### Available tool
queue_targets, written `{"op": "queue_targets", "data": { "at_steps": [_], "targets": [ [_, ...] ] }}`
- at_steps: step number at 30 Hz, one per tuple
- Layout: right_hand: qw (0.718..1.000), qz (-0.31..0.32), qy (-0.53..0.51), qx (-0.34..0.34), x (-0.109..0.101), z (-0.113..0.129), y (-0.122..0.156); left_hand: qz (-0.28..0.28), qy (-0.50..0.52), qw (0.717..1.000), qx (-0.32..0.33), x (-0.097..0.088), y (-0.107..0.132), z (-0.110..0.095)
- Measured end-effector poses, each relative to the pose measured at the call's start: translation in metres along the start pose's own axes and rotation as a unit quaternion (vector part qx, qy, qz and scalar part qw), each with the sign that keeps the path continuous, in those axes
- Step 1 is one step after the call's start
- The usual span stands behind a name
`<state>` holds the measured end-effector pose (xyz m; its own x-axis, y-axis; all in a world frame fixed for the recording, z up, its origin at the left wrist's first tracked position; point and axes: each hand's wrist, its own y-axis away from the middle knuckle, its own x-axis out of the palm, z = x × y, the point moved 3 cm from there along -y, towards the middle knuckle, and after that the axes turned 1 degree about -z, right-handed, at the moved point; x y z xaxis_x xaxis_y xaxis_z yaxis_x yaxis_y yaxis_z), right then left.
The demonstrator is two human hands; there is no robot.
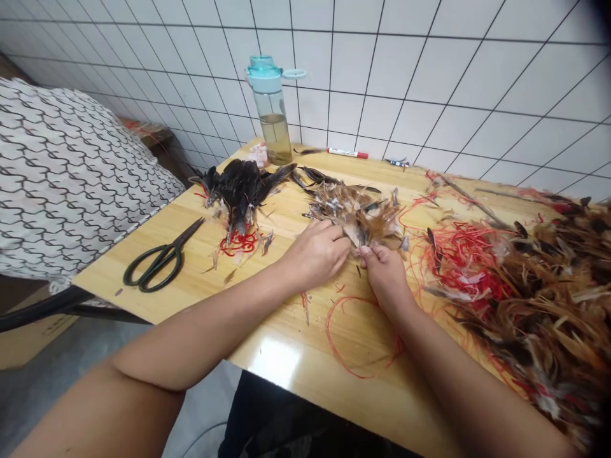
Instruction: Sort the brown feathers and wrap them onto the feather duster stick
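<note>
Near the middle of the table, my left hand [321, 251] is closed, its fingers curled at the near edge of a spread of brown feathers [356, 207]. Close beside it, my right hand [386, 272] pinches the base of those feathers between thumb and finger. Whatever lies inside the left fingers is hidden. Red string [329, 331] loops over the wood below and between my forearms. To the left lies a bunch of black feathers [243, 191], with red string bundled at its lower end. Black-handled scissors [160, 261] rest on the table's left side.
A large heap of brown feathers [548, 292] covers the right side, with a red string tangle [470, 261] beside it. A water bottle [272, 117] stands at the back, near a red-capped marker [347, 153]. The tiled wall [372, 70] borders the wooden table [191, 305].
</note>
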<state>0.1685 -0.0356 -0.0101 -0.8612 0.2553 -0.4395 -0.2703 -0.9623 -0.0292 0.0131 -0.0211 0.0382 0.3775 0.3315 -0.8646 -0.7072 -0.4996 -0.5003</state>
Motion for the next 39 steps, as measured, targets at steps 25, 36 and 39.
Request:
{"op": "queue_targets", "data": {
  "at_steps": [25,36,39],
  "targets": [
    [0.975,0.152,-0.152,0.056,0.002,0.007,-0.002,-0.044,-0.057,0.997,0.026,-0.002,0.002,0.004],
    [0.965,0.096,-0.223,0.104,-0.002,0.006,-0.007,-0.055,0.231,0.967,-0.089,-0.006,0.002,0.025],
    [0.973,0.095,-0.189,0.095,0.001,0.008,-0.005,-0.048,0.216,0.973,-0.061,-0.003,0.000,0.016]
  ]
}}
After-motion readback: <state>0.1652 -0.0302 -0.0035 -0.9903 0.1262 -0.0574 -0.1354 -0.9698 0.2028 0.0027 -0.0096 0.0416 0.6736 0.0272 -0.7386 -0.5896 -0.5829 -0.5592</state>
